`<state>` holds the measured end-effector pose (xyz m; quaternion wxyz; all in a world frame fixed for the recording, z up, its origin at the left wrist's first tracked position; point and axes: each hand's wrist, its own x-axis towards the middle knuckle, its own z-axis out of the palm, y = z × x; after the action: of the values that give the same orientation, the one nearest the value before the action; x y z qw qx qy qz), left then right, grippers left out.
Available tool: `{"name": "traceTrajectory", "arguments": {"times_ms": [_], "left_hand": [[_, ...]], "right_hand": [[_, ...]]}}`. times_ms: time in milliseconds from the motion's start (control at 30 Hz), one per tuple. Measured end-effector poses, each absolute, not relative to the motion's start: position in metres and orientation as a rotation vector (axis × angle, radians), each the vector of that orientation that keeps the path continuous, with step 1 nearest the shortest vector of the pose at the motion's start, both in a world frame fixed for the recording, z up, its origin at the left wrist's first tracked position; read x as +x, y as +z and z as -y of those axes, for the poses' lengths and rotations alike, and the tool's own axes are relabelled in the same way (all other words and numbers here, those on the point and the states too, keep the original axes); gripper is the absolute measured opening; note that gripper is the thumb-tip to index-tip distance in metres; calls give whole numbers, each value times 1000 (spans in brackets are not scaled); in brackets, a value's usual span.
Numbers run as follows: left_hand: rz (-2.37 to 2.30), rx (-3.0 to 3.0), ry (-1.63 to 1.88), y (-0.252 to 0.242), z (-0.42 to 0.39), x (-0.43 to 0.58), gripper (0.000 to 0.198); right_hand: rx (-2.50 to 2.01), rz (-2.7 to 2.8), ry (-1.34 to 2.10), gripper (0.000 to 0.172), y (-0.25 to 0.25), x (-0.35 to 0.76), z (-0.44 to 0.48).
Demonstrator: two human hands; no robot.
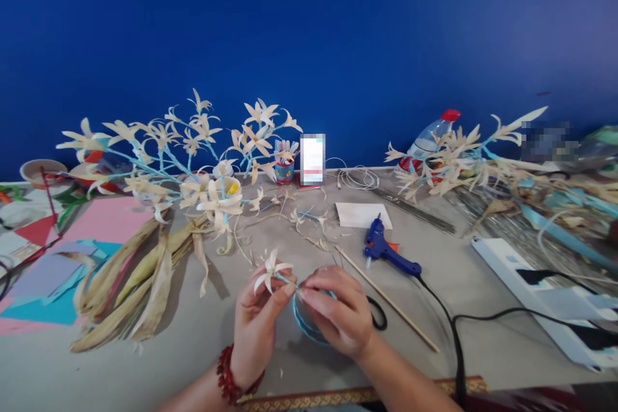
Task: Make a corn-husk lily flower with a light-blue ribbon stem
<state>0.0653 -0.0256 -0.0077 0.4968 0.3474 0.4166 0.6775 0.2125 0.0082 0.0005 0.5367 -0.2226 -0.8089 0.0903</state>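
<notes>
My left hand [258, 325] pinches the stem of a small cream husk flower [270, 268], whose petals stand above my fingers. My right hand [335, 312] is closed on a thin light-blue strip [304, 325] that loops down below both hands and runs to the flower's stem. The two hands meet fingertip to fingertip over the grey table [193, 347], near its front edge. A red bead bracelet [226, 376] circles my left wrist.
Dried corn husks [140, 283] lie left of my hands, coloured paper sheets [72, 251] beyond them. Branches of finished husk flowers [193, 141] stand behind, more [458, 154] at right. A blue glue gun [386, 251] with black cord, a wooden stick [386, 299], black scissors [379, 315] and a white power strip [541, 296] lie right.
</notes>
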Motion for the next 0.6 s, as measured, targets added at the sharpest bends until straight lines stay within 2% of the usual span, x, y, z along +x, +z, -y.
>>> {"name": "traceTrajectory", "arguments": {"times_ms": [167,300,600], "left_hand": [[-1000,865,1644,-8,28,64,8],[-1043,987,1666,-12,30,61,11],[-1019,951,1601,-12,24,60,6]], "right_hand": [[-520,1987,15,24,-2,215,-6],[-473,1988,21,20,-2,214,-5],[-585,1670,751,15,-1,204,-10]]}}
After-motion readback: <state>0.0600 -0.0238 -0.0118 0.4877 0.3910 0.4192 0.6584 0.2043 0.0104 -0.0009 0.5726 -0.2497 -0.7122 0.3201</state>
